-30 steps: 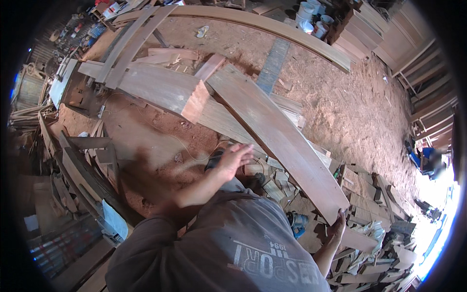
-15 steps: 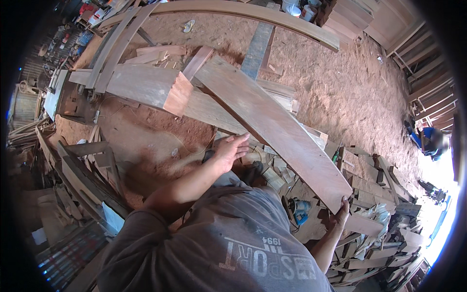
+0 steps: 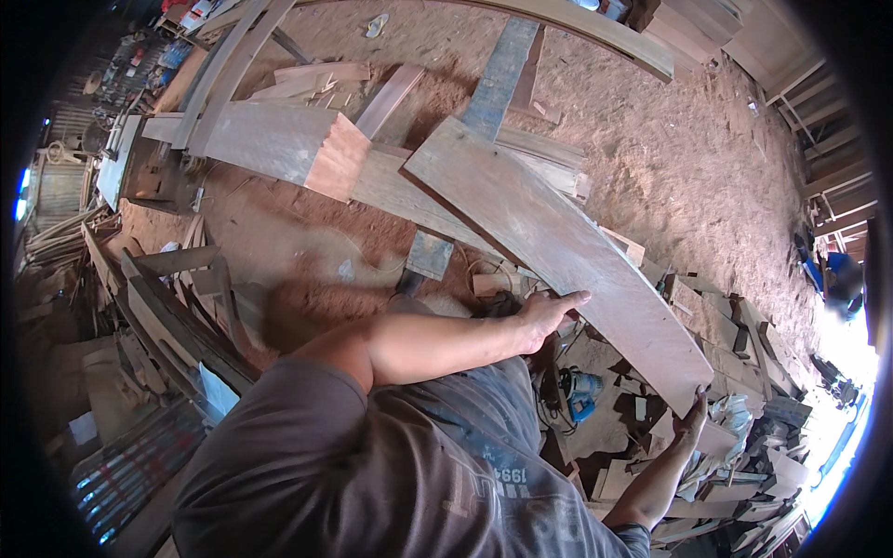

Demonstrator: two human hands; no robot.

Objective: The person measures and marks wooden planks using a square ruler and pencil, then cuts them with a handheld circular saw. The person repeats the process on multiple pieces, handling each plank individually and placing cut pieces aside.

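Note:
A long, wide wooden board (image 3: 558, 246) runs diagonally from the upper middle toward the lower right, over other planks. My left hand (image 3: 553, 316) is at its lower long edge, thumb on the face and the other fingers curled at or under the edge, partly hidden. My right hand (image 3: 688, 418) holds the board's near right end, thumb along the edge. Behind the board lie a pale plank (image 3: 242, 139) with a lighter piece (image 3: 335, 163) at its end and a weathered plank (image 3: 400, 195). Below the board, a blue power tool (image 3: 581, 395) rests among wood scraps.
A long beam (image 3: 605, 46) crosses the top over the dirt floor (image 3: 651, 158). Offcuts (image 3: 744, 474) pile at lower right, leaning boards (image 3: 158, 316) at left. A metal-topped bench (image 3: 112, 163) stands upper left. A blurred person in blue (image 3: 837, 279) is by the bright opening at right.
My left hand has moved right onto the board's lower edge. The board and my right hand have shifted rightward in view, and the scene has shifted as the camera moved.

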